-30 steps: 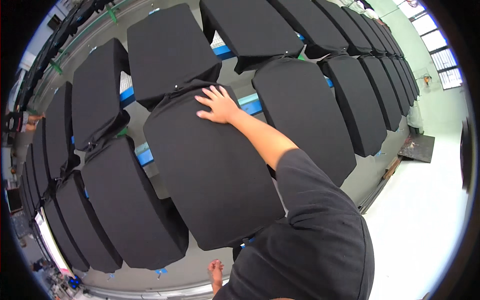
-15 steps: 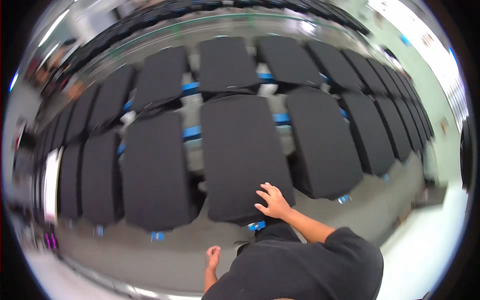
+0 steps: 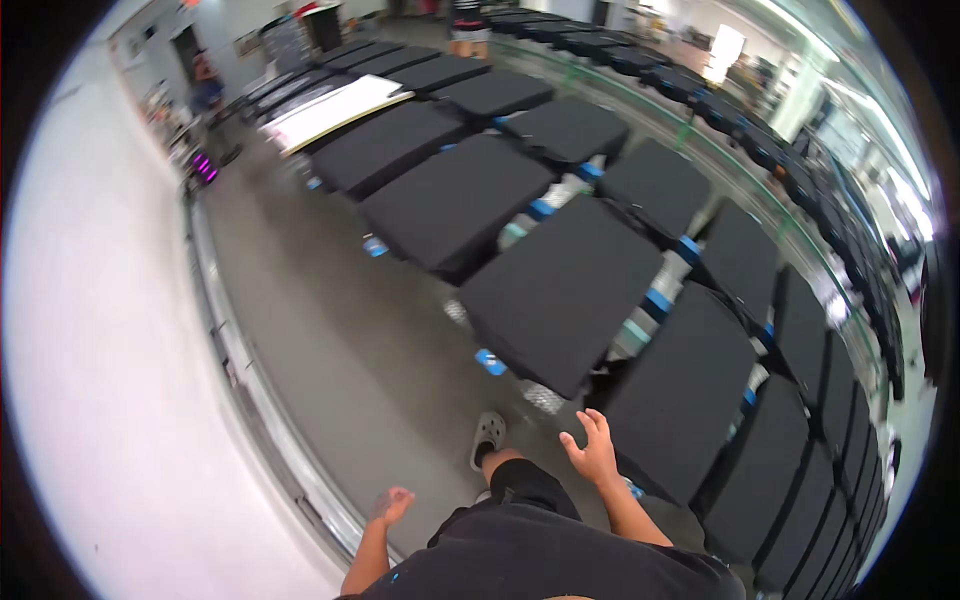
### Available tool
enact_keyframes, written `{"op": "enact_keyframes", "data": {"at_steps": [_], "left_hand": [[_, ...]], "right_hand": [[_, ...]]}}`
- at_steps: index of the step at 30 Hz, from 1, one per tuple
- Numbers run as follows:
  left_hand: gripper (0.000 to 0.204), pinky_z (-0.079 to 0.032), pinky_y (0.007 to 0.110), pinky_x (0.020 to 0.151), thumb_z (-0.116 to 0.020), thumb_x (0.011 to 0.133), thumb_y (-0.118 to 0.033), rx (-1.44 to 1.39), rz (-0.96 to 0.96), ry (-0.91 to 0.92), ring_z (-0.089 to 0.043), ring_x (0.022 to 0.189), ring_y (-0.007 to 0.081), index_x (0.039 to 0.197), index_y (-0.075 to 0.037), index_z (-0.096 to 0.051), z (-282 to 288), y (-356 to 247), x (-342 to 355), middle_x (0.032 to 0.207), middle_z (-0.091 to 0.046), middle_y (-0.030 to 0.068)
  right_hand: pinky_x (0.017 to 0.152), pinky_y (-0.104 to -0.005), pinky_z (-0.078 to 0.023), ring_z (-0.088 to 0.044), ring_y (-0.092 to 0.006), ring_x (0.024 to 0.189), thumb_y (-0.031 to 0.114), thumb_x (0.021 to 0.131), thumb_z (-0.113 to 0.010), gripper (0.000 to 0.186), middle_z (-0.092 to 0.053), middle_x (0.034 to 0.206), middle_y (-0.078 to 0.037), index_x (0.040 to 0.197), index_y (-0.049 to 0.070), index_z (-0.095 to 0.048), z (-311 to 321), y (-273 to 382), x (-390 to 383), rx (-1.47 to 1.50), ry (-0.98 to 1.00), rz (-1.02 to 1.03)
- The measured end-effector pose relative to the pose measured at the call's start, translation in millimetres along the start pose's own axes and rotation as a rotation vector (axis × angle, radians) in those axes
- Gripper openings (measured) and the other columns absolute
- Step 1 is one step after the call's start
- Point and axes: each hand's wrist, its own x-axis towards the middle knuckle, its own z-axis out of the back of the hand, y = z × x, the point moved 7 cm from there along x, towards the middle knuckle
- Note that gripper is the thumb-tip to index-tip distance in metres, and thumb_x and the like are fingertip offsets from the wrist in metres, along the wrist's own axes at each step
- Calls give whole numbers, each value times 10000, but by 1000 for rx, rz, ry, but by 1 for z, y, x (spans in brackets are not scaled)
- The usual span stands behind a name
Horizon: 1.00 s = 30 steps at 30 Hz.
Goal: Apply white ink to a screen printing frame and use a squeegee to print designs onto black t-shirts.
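My right hand [image 3: 593, 450] is open, its fingers apart, with nothing in it. It hovers by the near edge of a flat board covered in black cloth [image 3: 685, 385]; I cannot tell whether it touches. Another black-covered board [image 3: 565, 290] lies just ahead and to the left, with a blue tag [image 3: 490, 361] at its near end. My left hand [image 3: 397, 503] hangs low over the floor, away from the boards. Its fingers are loosely bent and somewhat blurred, and I see nothing held in it.
Black-covered boards stand in two long rows, with blue-banded supports [image 3: 657, 300] between them. A white lit panel [image 3: 335, 112] lies across the far left boards. A metal rail [image 3: 265, 395] runs along the white surface at left. People [image 3: 468, 28] stand farther back.
My view has swung left along the rows, bringing the aisle and white surface into sight. My right hand has gone from over a board's cloth to beside a board's near edge.
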Motion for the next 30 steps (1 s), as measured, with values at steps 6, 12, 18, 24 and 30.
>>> {"op": "enact_keyframes", "data": {"at_steps": [6,12,18,24,30], "left_hand": [[459,-551,384,909,-736,904,-430,-233,-32,-152,-711,1010,252,1181,-66,-700,79,0,67,1109,-737,136],[373,-545,346,853,-745,913,-385,-318,138,-168,-692,909,192,1060,-42,-720,147,93,104,967,-737,92],[243,-558,321,644,-710,952,-325,-810,511,-301,-667,695,161,1024,-95,-740,214,159,106,872,-719,47],[236,-531,320,593,-557,1030,-275,-478,-250,-396,-682,698,153,1005,-131,-743,279,130,172,868,-707,9],[250,-530,450,754,-547,957,-278,-82,-94,-112,-674,861,333,927,-81,-700,410,140,311,899,-694,157]], "right_hand": [[978,-446,-514,-617,-394,1147,257,857,-794,426,-610,1238,-223,1166,-3,-658,-117,88,115,130,149,217],[658,-356,-556,-691,-258,708,129,875,-766,212,-687,917,-132,1027,12,-677,-238,218,300,301,170,422],[664,-346,-562,-704,-253,736,120,884,-757,185,-692,864,-121,1009,5,-684,-319,367,450,373,254,579],[674,-331,-572,-714,-240,735,122,890,-746,166,-701,869,-113,1006,12,-701,-433,459,528,402,371,573],[670,-370,-570,-707,-262,722,162,876,-749,173,-706,853,-121,981,28,-719,-576,517,557,211,495,562]]}}
